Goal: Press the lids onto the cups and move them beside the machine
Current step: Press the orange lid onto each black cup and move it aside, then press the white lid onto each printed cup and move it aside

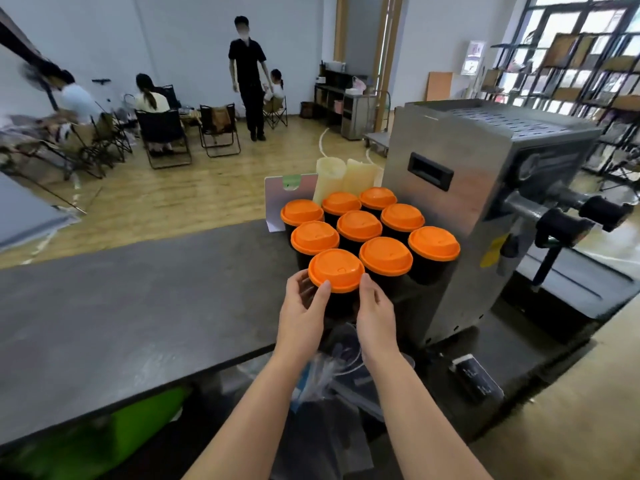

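Nine black cups stand packed together on the dark counter (104, 323), each capped with an orange lid, in three slanted rows of three just left of the steel machine (460, 202). The back row sits in front of two pale stacks of sleeves (346, 176) and a white card stand (277, 199). The rightmost cup (433, 243) is just beside the machine's side wall; whether it touches cannot be told.

The nearest cup (336, 299) is at the front of the group, with its lid (336, 270) seated on the rim. Two hands reach to it from below. The left hand (301, 313) cups the cup's left side, fingers curled loosely and partly spread, its thumb (320, 296) lying against the lid's lower left edge. The right hand (375, 310) flanks the right side, fingers fairly straight and together, one fingertip (366, 280) touching the lid's right edge. Both hands bracket the cup rather than closing tightly; the inner fingers are hidden behind the cup, so the firmness of the grip cannot be told.

Beyond the counter four people are in view, three seated on folding chairs and one standing.
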A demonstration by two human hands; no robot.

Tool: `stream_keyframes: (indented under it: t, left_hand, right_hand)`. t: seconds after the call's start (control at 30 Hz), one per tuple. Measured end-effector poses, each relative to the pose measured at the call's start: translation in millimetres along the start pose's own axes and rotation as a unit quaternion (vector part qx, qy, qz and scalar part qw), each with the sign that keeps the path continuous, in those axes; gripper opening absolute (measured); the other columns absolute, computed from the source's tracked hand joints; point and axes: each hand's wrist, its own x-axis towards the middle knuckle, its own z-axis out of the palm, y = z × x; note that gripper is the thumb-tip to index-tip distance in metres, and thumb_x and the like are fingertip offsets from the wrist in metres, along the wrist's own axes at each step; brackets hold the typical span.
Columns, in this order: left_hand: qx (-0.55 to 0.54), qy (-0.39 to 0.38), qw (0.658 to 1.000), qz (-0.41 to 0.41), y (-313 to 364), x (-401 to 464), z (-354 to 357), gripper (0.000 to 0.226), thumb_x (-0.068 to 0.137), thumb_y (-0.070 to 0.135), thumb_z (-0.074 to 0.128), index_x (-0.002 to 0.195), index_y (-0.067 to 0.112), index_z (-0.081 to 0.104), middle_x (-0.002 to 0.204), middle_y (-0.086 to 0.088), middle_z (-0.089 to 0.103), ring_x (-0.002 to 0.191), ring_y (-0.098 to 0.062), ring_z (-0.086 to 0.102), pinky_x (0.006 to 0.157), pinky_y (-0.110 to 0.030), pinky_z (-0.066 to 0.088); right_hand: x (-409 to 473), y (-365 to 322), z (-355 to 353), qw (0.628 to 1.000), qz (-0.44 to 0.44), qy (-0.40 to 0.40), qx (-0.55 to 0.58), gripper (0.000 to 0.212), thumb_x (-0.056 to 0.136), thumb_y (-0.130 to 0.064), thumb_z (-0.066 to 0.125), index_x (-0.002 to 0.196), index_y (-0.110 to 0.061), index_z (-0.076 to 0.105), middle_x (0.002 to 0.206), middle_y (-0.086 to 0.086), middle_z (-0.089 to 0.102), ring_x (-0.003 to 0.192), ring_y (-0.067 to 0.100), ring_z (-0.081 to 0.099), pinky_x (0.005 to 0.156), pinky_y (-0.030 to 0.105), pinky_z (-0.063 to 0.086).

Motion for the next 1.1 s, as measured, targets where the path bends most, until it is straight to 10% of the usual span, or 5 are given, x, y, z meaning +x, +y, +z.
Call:
stream_keyframes:
  t: [0.27,0.5,1.1]
  left_hand:
    - [-0.01,0.118,0.993,-0.015,-2.4,-18.2,-10.1,0.024,0.103,0.036,0.047,0.125,0.033,0.052,0.125,0.011,0.059,0.119,-0.006,0.055,0.107,-0.035,0.044]
    - [-0.01,0.222,0.975,-0.004,14.0,-64.5,-74.5,0.019,0.105,0.03,0.042,0.114,0.033,0.058,0.115,0.005,0.065,0.108,-0.014,0.062,0.1,-0.04,0.05]
    - [0.02,0.497,0.868,-0.001,43.2,-306.0,-489.9,0.022,0.105,0.022,0.043,0.109,0.025,0.064,0.109,0.001,0.069,0.096,-0.013,0.064,0.081,-0.024,0.049]
  right_hand:
    - [-22.6,14.0,-9.4,0.999,0.029,0.036,0.013,0.03,0.104,-0.036,0.04,0.124,-0.025,0.061,0.125,-0.006,0.063,0.116,0.016,0.06,0.105,0.044,0.047]
    - [-72.2,-5.6,46.4,0.99,0.014,-0.136,0.017,0.023,0.104,-0.018,0.041,0.102,-0.023,0.063,0.104,0.002,0.068,0.097,0.018,0.064,0.088,0.034,0.052]
    - [-389.1,22.5,385.1,0.903,0.028,-0.426,0.032,0.021,0.106,-0.023,0.041,0.112,-0.023,0.061,0.106,-0.001,0.069,0.099,0.016,0.066,0.084,0.027,0.054]
